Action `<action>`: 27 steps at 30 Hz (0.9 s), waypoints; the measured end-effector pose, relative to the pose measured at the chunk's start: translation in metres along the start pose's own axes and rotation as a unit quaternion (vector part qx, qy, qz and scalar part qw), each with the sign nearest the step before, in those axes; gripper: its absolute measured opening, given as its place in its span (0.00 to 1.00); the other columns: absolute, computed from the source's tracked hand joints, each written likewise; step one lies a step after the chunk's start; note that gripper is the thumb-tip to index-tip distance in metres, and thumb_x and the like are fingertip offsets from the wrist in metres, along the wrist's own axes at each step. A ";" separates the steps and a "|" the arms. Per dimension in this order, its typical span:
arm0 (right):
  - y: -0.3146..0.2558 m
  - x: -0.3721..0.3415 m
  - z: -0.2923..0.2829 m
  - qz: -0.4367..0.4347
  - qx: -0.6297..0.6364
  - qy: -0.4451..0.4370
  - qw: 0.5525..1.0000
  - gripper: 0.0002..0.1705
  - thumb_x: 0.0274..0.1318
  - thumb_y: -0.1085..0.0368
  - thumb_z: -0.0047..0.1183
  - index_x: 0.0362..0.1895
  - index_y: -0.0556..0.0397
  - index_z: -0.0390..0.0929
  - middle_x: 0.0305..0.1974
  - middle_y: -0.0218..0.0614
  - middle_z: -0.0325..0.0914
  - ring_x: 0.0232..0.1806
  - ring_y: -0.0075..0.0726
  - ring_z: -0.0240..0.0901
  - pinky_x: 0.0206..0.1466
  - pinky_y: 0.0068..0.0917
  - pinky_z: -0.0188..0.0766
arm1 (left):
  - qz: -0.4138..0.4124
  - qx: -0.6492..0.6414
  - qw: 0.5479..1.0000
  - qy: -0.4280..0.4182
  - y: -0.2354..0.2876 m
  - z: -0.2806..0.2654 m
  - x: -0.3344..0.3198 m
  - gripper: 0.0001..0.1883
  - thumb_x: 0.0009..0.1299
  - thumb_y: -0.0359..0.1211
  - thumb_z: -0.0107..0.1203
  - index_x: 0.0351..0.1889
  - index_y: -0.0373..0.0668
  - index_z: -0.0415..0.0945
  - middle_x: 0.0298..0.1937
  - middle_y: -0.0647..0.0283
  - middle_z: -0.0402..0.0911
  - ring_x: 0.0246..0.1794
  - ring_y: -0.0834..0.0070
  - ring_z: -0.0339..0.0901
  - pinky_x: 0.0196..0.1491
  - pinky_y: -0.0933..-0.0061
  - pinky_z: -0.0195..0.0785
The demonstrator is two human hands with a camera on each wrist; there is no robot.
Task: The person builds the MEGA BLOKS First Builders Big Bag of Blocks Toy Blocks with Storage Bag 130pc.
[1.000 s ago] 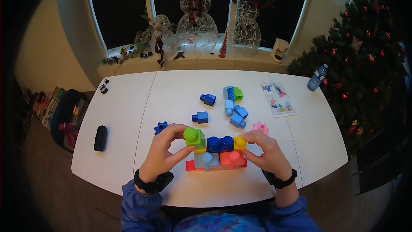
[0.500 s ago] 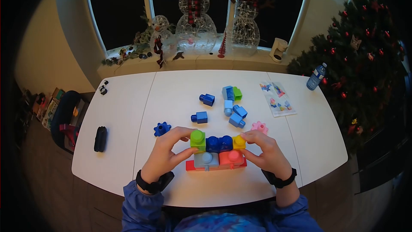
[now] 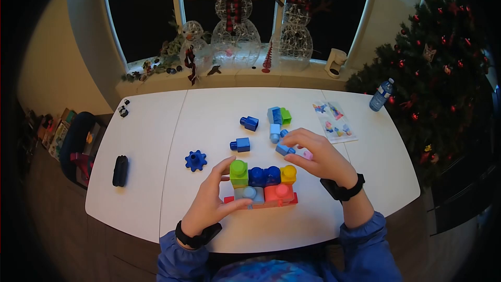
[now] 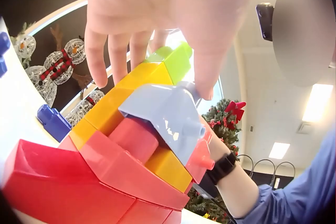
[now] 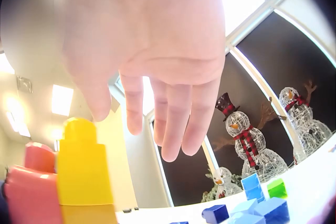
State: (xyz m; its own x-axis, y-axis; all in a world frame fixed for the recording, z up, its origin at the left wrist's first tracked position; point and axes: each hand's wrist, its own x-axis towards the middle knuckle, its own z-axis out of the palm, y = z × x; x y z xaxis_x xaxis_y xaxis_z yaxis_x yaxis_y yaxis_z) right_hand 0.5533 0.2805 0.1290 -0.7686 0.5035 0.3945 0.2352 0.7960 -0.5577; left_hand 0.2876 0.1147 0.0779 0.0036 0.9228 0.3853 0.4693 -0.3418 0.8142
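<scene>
A structure of toy building blocks (image 3: 281,194) stands near the front of the table, red at the base, with pale blue and coral blocks above. Along its top run a lime green block (image 3: 238,173), two dark blue round studs (image 3: 264,176) and a yellow block (image 5: 85,171). My left hand (image 3: 215,198) holds its left end, thumb at the pale blue block (image 4: 165,116) and fingers behind the green one. Apart from the structure, my right hand (image 3: 319,157) hangs with loose fingers over light blue blocks (image 3: 283,149) and a partly covered pink gear piece (image 3: 308,154), holding nothing.
A dark blue gear piece (image 3: 195,161) and two blue blocks (image 3: 240,144) lie behind the structure. Farther back are light blue and green blocks (image 3: 285,116), a picture sheet (image 3: 335,122) and a water bottle (image 3: 382,95). A black case (image 3: 120,171) lies at left.
My right hand has left the yellow block and moved back over the loose light blue blocks. My left hand's thumb has slid down from the green block to the pale blue one.
</scene>
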 end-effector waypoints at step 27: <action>0.012 0.064 0.013 0.100 0.183 -0.067 0.976 0.31 0.53 0.67 0.68 0.62 0.54 0.76 0.48 0.39 0.84 0.46 0.35 0.85 0.54 0.32 0.79 | -0.004 -0.014 1.000 0.016 -0.012 0.001 0.000 0.33 0.65 0.38 0.75 0.66 0.38 0.74 0.58 0.53 0.84 0.57 0.57 0.83 0.61 0.62 0.74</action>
State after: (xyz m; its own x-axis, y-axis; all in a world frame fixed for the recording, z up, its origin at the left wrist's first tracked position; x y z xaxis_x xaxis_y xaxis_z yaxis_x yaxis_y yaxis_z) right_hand 0.4990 0.3175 0.1383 -0.8061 0.5680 0.1658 0.1784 0.5005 -0.8471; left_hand 0.2831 0.1188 0.0674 -0.0281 0.9199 0.3911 0.4441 -0.3390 0.8294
